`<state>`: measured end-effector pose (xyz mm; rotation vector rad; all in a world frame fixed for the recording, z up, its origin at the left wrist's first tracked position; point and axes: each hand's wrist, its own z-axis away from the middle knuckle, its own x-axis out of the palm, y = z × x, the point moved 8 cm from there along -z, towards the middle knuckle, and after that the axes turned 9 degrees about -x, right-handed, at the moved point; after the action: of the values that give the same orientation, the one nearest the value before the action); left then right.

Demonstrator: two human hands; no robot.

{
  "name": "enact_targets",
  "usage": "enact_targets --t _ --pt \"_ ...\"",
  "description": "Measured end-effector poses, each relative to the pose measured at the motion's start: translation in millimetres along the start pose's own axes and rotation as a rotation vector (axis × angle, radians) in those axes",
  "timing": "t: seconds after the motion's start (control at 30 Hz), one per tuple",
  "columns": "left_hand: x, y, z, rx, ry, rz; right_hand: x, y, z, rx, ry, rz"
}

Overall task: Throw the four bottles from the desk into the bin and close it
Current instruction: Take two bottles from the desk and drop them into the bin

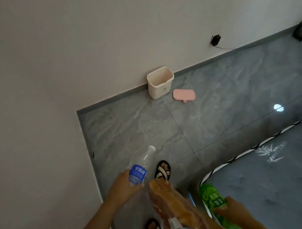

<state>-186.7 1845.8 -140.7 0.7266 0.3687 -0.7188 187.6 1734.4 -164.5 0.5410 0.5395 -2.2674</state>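
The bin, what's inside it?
The bin stands open; only its bare inner walls show, no bottles. Its bottom is hidden by the front wall. The pink lid lies beside it.

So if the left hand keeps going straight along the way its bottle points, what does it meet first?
Likely nothing but bare floor. The left hand aims its clear bottle up the picture, roughly toward the open bin by the wall, though depth is hard to judge.

I have one view only — a wide-angle camera on the person's head, tilted forward and down. It looks from standing height across the grey floor (pixel 138 127) toward the far wall (pixel 79 46), where the bin (pixel 160 83) sits well off. Nearest the lens, at the bottom edge, are the left hand (pixel 124 186) and right hand (pixel 233 209) — the horizon leans, so the head is cocked.
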Motion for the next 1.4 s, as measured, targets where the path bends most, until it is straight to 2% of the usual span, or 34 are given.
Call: enact_targets --t 0.17,0.23,0.3,0.43,0.67,0.83,0.93,1.23,1.33,1.4 --pt "-30 37 -57 -0.069 0.005 -0.028 -52 -51 -58 -0.012 -0.017 -0.043" --pt "-36 34 -51 -0.111 -0.016 -0.012 -63 -78 -58 -0.051 -0.007 -0.072" --pt "-54 68 -126 -0.178 -0.023 -0.021 -127 -123 -120 -0.055 -0.008 -0.042" --pt "-75 67 -133 -0.244 0.012 0.017 -159 -186 -130 -0.189 0.001 -0.029" --pt "-96 106 -219 -0.340 -0.029 -0.032 -241 -286 -204 -0.330 0.034 -0.049" --pt "-112 159 -294 -0.345 -0.035 -0.005 -295 -316 -267 -0.282 0.030 -0.038" --pt "-123 205 -343 -0.317 -0.061 -0.029 -330 -316 -304 -0.188 0.012 0.028" --pt "-133 347 -457 -0.165 -0.105 0.035 -390 -331 -393 -0.068 -0.037 0.104" --pt "-119 370 -496 -0.199 -0.120 0.090 -403 -356 -437 -0.088 -0.057 0.182" --pt "-105 372 -522 -0.302 -0.123 0.169 -408 -376 -470 -0.109 -0.067 0.211"
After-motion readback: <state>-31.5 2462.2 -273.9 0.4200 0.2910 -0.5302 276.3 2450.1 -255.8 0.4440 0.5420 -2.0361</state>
